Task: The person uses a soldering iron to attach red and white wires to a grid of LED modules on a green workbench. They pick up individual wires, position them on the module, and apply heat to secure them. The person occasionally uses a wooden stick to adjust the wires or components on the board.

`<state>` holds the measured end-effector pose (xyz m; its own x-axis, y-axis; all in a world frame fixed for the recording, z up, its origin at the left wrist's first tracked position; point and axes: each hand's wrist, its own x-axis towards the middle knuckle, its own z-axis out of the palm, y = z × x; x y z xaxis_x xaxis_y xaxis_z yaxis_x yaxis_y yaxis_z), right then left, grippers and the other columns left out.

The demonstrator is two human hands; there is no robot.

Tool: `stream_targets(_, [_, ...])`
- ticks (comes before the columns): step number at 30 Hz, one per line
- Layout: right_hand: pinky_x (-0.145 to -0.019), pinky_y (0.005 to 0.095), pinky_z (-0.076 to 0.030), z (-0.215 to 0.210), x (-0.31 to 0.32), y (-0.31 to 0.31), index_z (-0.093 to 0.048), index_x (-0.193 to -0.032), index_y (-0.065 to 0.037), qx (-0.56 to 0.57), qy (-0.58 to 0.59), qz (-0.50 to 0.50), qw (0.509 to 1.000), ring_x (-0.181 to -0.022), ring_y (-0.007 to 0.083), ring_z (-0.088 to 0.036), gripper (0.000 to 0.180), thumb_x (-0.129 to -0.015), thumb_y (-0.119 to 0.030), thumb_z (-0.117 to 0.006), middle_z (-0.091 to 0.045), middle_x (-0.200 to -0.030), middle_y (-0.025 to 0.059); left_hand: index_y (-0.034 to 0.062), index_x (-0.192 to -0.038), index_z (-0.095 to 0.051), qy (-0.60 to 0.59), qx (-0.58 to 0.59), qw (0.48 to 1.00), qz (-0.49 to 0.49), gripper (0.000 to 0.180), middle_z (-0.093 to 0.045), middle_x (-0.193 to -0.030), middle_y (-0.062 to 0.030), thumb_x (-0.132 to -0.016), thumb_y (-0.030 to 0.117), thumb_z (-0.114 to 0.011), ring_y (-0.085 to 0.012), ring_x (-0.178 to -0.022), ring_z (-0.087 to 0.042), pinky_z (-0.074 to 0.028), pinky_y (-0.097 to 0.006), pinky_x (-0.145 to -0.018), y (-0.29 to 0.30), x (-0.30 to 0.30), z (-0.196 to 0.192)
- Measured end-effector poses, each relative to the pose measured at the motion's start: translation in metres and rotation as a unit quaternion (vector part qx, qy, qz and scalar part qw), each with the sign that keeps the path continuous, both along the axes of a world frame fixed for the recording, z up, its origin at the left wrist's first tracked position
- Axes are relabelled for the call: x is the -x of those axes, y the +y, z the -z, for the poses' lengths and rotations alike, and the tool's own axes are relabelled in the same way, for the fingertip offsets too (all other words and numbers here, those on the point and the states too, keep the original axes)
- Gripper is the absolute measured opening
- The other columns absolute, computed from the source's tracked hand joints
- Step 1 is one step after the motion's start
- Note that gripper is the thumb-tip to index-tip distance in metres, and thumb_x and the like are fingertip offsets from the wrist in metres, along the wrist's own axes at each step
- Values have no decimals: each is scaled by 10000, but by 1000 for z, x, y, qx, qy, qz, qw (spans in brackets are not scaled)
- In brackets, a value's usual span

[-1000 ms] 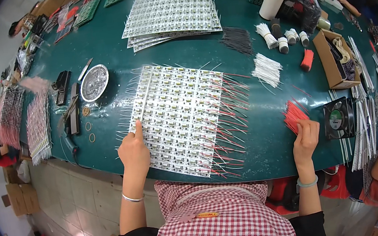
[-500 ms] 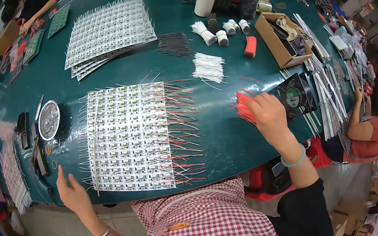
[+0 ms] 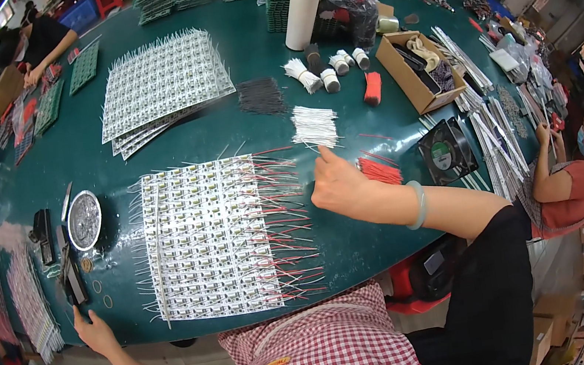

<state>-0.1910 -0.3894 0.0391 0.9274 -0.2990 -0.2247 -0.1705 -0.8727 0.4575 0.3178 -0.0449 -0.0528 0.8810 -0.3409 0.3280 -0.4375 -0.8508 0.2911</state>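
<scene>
A panel of small white circuit boards (image 3: pixel 203 243) lies in front of me, with red and white wires sticking out along its right edge. My right hand (image 3: pixel 341 184) is closed right of the panel, its index fingertip at the lower end of a pile of cut white wires (image 3: pixel 315 127). What its fingers pinch, if anything, is hidden. Partly behind my right wrist lies a pile of red wires (image 3: pixel 380 171). At the table's near left edge, my left hand (image 3: pixel 97 334) has thumb and index finger apart, just below a dark slim hand tool (image 3: pixel 70 270).
A stack of wired panels (image 3: pixel 162 81) lies farther back, beside black wires (image 3: pixel 260 97). A metal bowl (image 3: pixel 84 221) stands left. Bundled wires, a tall white flask (image 3: pixel 303 9), a cardboard box (image 3: pixel 420 71) and a black fan (image 3: pixel 446 151) occupy the right side. Co-workers sit around the table.
My right hand has moved left from the red wires to the white pile. My left hand has dropped slightly toward the table's edge. The whole view has shifted.
</scene>
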Motion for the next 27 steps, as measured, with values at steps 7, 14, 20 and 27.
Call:
stream_targets(7, [-681,366,-500,-2,-9,-4,-722,-662,-108,-71,6,28,997,-785,242,-624,58,-652,-165,-714,-658,-685,60,60,-1371,-566,33,-107,986,-127,532,-614,-1311,-206,-991,430,-513,-394,-1189,-589,-472,-486,-981,-22,-19,-18])
stream_targets(14, [-664,365,-524,-3,-17,-13,-756,-777,-116,-97,58,86,990,-835,252,-702,67,-711,-109,-749,-727,-808,64,-8,-1211,-623,137,-160,962,-176,600,-662,-1196,-239,-907,510,-612,-418,-1121,-627,-498,-512,-924,-22,-52,-41])
stream_targets(20, [-622,308,-515,-6,-20,-14,-723,-705,-69,-104,60,81,989,-777,239,-650,103,-609,-85,-755,-664,-779,104,-124,-1050,-647,158,-57,982,-88,531,-699,-1027,-261,-771,298,-808,-406,-981,-674,-515,-433,-869,10,-110,-7])
stream_targets(27, [-569,310,-494,-12,-32,-20,-721,-713,-55,-71,19,48,996,-755,222,-624,89,-634,-93,-738,-637,-752,95,-82,-1107,-635,273,369,887,-57,333,-660,-855,-89,-809,23,-742,-165,-723,-613,-494,-284,-647,45,-86,4])
